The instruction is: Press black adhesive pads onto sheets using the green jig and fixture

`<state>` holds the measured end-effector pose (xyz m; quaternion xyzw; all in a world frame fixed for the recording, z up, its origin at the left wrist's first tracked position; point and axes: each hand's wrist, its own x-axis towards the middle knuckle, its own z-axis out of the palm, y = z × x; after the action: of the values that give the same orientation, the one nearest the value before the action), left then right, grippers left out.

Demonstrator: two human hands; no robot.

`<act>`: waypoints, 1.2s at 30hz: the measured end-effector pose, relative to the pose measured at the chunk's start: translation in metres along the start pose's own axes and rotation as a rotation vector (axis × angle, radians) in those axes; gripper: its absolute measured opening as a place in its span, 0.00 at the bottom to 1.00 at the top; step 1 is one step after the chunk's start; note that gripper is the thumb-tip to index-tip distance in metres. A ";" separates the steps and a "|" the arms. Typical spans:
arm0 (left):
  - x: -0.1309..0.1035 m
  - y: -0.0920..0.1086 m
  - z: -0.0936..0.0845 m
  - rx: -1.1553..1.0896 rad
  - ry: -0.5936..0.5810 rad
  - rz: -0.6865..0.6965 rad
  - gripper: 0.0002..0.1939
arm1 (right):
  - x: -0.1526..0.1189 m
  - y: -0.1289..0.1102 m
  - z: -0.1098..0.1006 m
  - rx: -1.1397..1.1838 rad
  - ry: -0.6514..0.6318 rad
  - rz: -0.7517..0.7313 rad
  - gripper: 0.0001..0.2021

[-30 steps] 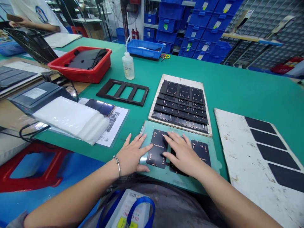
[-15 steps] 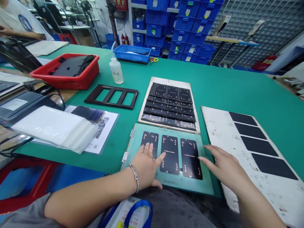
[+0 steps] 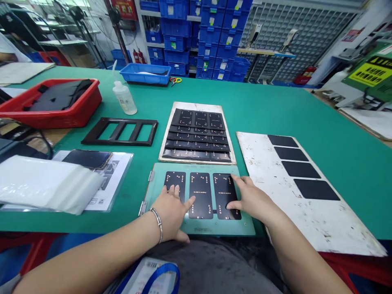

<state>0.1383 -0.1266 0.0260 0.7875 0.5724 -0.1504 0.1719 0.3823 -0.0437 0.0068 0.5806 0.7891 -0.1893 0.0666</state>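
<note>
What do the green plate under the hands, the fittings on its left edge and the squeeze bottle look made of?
Green plate: rigid sheet, semi-gloss; probably plastic or fiberglass laminate, judging by its smooth sheen, but I can't tell which.
Fittings: bare metal, likely steel, from their silvery glints.
Squeeze bottle: plastic, satin finish; its milky body lets light through.

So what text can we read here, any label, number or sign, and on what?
Nothing quotable with certainty.
Black rectangular panels in the green flat fixture: pale centre line, too small.
Green fixture, front edge: dark marking, blurred.
Translucent white squeeze bottle: label too small.
Yellow-and-black sign on green machine: characters blurred.
Red wall board: blurred.
Clear plastic badge holder: red print, blurred.
</note>
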 end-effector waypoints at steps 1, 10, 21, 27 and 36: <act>0.000 0.001 -0.001 0.011 -0.008 -0.004 0.59 | 0.000 -0.002 0.000 -0.026 0.018 0.003 0.47; -0.014 -0.002 0.005 0.009 0.059 0.011 0.63 | -0.024 -0.006 -0.046 0.181 0.283 -0.118 0.37; -0.109 -0.062 0.033 -0.612 0.893 -0.216 0.35 | 0.013 -0.048 -0.001 -0.023 0.241 -0.648 0.33; -0.140 -0.091 0.067 -1.298 0.654 -0.643 0.18 | 0.028 -0.058 0.015 -0.110 0.017 -0.721 0.33; -0.117 -0.058 0.048 -1.676 0.245 -0.202 0.21 | 0.037 -0.156 0.023 -0.103 0.082 -0.938 0.38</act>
<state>0.0463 -0.2305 0.0282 0.3560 0.5766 0.3945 0.6206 0.2212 -0.0594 0.0080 0.1646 0.9764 -0.1366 -0.0287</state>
